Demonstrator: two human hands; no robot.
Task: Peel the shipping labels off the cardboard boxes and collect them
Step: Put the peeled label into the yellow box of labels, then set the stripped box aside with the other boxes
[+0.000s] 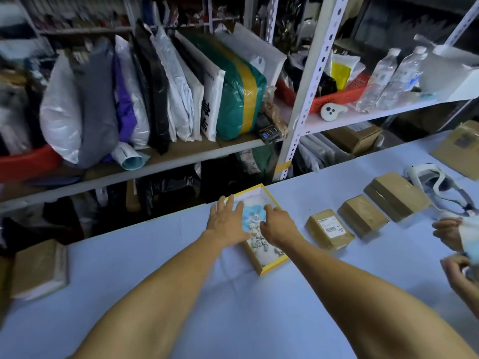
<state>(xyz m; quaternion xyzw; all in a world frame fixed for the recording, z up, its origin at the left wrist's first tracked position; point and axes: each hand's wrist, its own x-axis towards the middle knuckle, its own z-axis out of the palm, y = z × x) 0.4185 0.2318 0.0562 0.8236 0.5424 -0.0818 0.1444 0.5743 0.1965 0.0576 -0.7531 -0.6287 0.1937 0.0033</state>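
Both hands are over the open shallow box with the yellow rim (pixel 269 195), which stands on the pale blue cloth-covered surface (pixel 155 255) near its far edge. The left hand (pixel 228 224) lies flat with straight, spread fingers on the left part of the box, and the right hand (pixel 278 225) rests on the right part with fingers bent a little; I cannot tell if it pinches anything. Inside the box is a pile of small crumpled pieces of white and light blue paper (pixel 255 224), probably the collected labels. Just to the right, well within reach, lies a small brown cardboard box with a white shipping label (pixel 329 233) on its top face, and after it two more brown cardboard parcels (pixel 363 216) (pixel 396 195) whose labels are not visible. The label is thin paper, light and easy to tear, and its glue will likely hold strongly, so I judge it is best to lift one corner with a fingernail and pull slowly and low, while the other hand presses the light box down. A second person's hands (pixel 451 234) are at the right edge, holding something pale.
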